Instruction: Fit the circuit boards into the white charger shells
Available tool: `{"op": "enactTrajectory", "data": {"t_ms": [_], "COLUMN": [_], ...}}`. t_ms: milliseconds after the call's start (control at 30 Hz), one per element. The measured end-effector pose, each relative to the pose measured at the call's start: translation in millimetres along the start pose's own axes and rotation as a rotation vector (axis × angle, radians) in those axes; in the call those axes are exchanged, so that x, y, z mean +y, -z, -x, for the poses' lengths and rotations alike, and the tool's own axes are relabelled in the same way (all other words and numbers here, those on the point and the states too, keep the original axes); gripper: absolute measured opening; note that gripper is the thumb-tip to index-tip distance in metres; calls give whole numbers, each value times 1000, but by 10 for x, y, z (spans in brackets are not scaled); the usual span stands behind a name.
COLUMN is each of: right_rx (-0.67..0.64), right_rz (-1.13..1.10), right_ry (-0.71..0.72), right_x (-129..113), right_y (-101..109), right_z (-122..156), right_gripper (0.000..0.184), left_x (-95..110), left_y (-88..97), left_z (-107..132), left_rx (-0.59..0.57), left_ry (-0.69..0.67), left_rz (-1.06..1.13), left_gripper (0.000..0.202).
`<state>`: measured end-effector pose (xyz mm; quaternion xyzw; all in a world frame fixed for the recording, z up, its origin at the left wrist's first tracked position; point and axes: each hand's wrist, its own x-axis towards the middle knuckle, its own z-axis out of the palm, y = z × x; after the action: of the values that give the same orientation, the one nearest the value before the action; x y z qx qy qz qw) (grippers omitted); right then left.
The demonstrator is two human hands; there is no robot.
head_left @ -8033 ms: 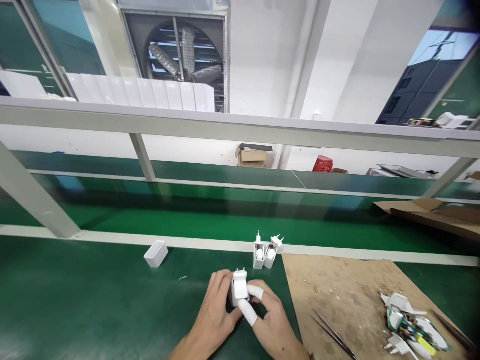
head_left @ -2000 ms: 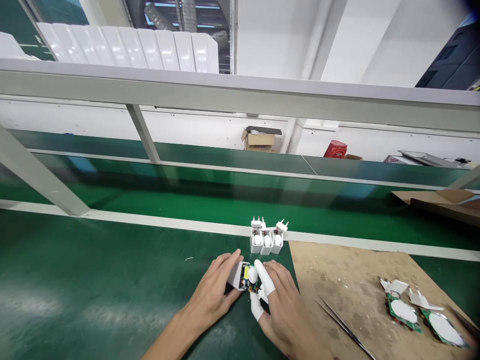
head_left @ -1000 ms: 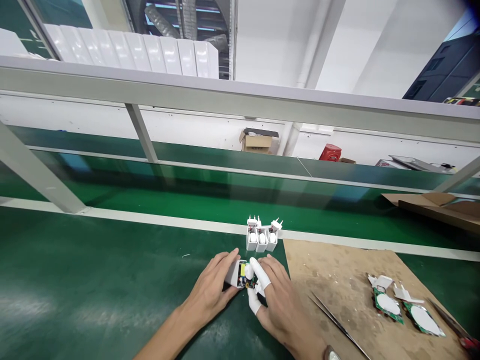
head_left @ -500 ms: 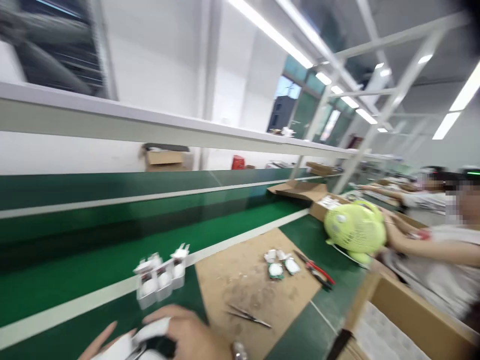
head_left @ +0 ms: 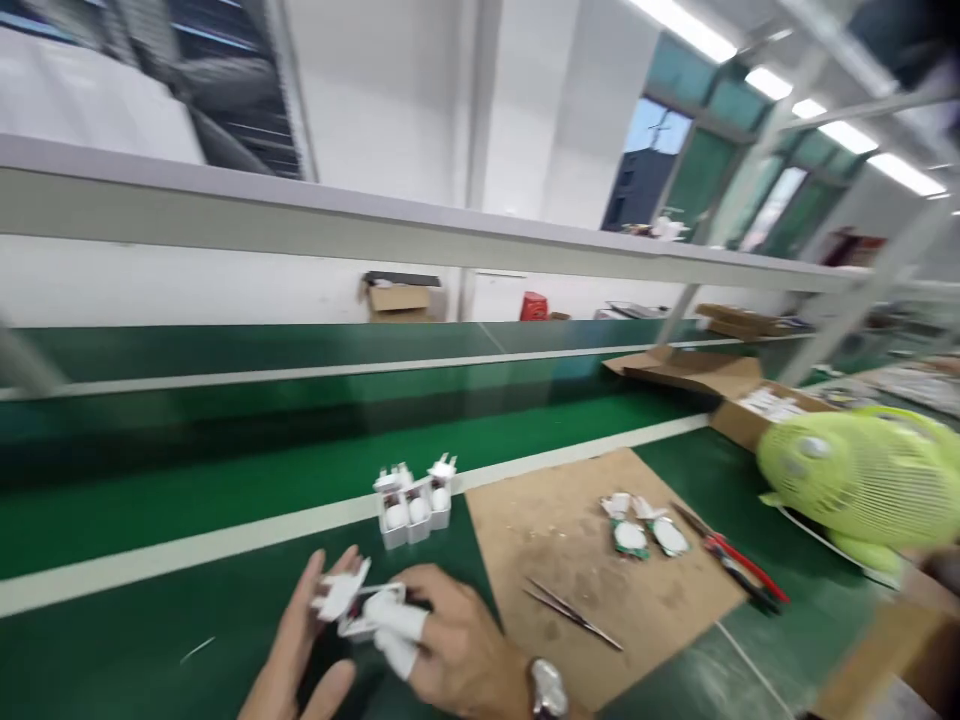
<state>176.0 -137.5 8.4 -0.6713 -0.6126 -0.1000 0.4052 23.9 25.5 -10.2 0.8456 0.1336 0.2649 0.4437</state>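
Note:
Low in the view, my right hand (head_left: 457, 635) wears white finger covers and a wristwatch (head_left: 549, 688). Its fingers are closed on a small white plug housing (head_left: 356, 625) with a tilted white piece at its top. My left hand (head_left: 296, 640) is beside the housing on the left, its long fingers stretched out against it and its thumb apart. Just beyond the hands, several similar white plug housings (head_left: 416, 512) stand in a row, open at the top with round white parts inside and prongs up.
Tweezers (head_left: 574, 612) lie on a brown board (head_left: 540, 560). Farther right are small green-and-white circuit pieces (head_left: 630, 538) and red-and-black pliers (head_left: 742, 572). A lime-green fan (head_left: 862, 480) stands near an open carton (head_left: 739, 425). A shelf (head_left: 450, 232) spans above the green bench (head_left: 225, 470).
My view has swung left, so the bench things appear farther right. Both hands now show more fully around the white housing, which was partly cut off at the bottom edge.

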Motion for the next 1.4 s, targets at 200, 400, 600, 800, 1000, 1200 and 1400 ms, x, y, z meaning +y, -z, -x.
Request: {"op": "enactTrajectory", "data": {"t_ms": [200,400,600,800,1000,1200,1400], "right_rx": [23,40,-168,-146,-97,-130,30], "right_rz": [18,-17,-39,-22,-79,-193,-1151], "right_ry": [83,95,-12,-83,-102,-119,-709], "right_x": [-50,-59,19,7,-21,-7,-87], "right_y": [54,31,-81,-170,-115,-142,-239], "right_z": [-1,33,138,199,137,161,101], "right_gripper": [38,43,36,34,29,36,49], "left_x": [53,111,98,106,150,112,178], "left_y": [35,67,43,33,26,56,-28], "left_z": [75,102,92,26,16,46,112], "left_rx": [-31,-40,-20,25,56,29,83], "left_ry": [-8,6,-45,-33,-53,29,-164], "left_rz": [-8,12,-44,-31,0,-30,-95], "left_gripper": [88,94,72,32,29,29,104]}}
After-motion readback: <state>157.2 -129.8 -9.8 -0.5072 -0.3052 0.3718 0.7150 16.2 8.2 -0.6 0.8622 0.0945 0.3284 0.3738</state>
